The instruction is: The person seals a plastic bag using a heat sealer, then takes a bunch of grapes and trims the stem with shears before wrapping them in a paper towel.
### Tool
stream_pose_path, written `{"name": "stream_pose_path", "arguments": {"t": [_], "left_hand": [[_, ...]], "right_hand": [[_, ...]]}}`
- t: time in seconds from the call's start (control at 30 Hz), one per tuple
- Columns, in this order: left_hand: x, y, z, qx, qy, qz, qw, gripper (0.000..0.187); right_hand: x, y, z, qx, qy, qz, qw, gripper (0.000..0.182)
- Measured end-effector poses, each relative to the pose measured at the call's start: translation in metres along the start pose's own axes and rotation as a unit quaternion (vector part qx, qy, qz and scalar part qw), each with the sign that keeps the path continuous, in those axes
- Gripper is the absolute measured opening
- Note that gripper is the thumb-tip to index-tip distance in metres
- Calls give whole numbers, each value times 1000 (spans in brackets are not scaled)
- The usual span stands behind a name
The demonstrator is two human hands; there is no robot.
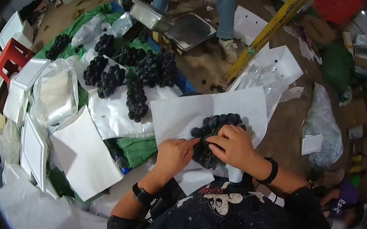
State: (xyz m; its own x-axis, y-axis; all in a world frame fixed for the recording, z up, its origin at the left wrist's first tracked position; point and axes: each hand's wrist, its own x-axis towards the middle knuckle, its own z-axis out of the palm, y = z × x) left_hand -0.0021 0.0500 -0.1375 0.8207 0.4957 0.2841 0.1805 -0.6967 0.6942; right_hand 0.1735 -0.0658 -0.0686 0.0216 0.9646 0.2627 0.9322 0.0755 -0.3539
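A bunch of dark grapes (pixel 222 120) lies on a white paper sheet (pixel 169 117) in front of me. My left hand (pixel 174 157) is at the bunch's left side, index finger stretched out and touching it, the other fingers curled. Over the right side of the bunch is my right hand (pixel 233 146), its fingers bent and pressed together at the grapes; whatever they pinch is too small to make out. Part of the bunch is hidden beneath my fingers. More dark grapes (pixel 137 100) rest on clear plastic bags (pixel 113 115) to the left.
A yellow pole (pixel 270 31) slants behind the paper. Past the grapes are a metal pan (pixel 151 17) and a flat tray (pixel 190 31), beside a person's legs (pixel 224 10). White sheets (pixel 86 153) and foam lids (pixel 34 149) lie left; a red stool (pixel 13 60) stands far left.
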Motion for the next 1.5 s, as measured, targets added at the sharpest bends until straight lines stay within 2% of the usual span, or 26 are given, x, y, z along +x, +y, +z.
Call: {"name": "stream_pose_path", "arguments": {"t": [0.07, 0.17, 0.37, 0.53, 0.63, 0.77, 0.83, 0.97, 1.17, 1.2, 1.3, 1.37, 1.4, 1.5], "left_hand": [[2, 3, -3, 0, -11, -4, 1000, 26], [3, 3, -2, -16, 24, 22, 999, 30], [-3, 20, -5, -30, -76, -17, 997, 52], [-6, 22, -5, -43, -71, -5, 997, 62], [-8, 22, -3, -41, -72, -9, 997, 62], [-6, 24, -6, -34, -78, -4, 996, 59], [-6, 23, -6, -33, -88, -11, 995, 60], [-6, 21, -8, -48, -99, -24, 994, 61], [-5, 20, -10, -54, -118, -39, 991, 61], [-5, 20, -10, -54, -118, -40, 991, 61], [-1, 19, -12, -67, -120, -46, 989, 59], [0, 16, -11, -74, -117, -32, 990, 58], [1, 16, -11, -69, -115, -27, 991, 57], [3, 12, -12, -69, -125, -26, 989, 55]], "right_hand": [[0, 1, 0, 3, 5, -2, 1000, 17], [-1, 3, 0, 5, 6, -6, 1000, 18], [-9, 5, -2, 19, -10, -7, 1000, 22], [-14, 11, -4, 46, 0, -25, 999, 23], [-2, 16, -26, 149, -51, 69, 985, 22], [42, 39, -67, 128, -183, 75, 972, 21], [60, 55, -75, 88, -177, 39, 980, 22], [98, 82, -77, 74, -208, 43, 974, 22], [141, 124, -60, 180, -150, 173, 957, 24], [146, 138, -53, 177, -117, 164, 963, 24], [164, 169, -38, 263, -73, 256, 927, 27], [175, 193, -24, 306, -17, 281, 910, 32], [181, 194, -26, 297, 12, 300, 906, 45], [198, 225, -5, 280, 80, 331, 898, 53]]}}
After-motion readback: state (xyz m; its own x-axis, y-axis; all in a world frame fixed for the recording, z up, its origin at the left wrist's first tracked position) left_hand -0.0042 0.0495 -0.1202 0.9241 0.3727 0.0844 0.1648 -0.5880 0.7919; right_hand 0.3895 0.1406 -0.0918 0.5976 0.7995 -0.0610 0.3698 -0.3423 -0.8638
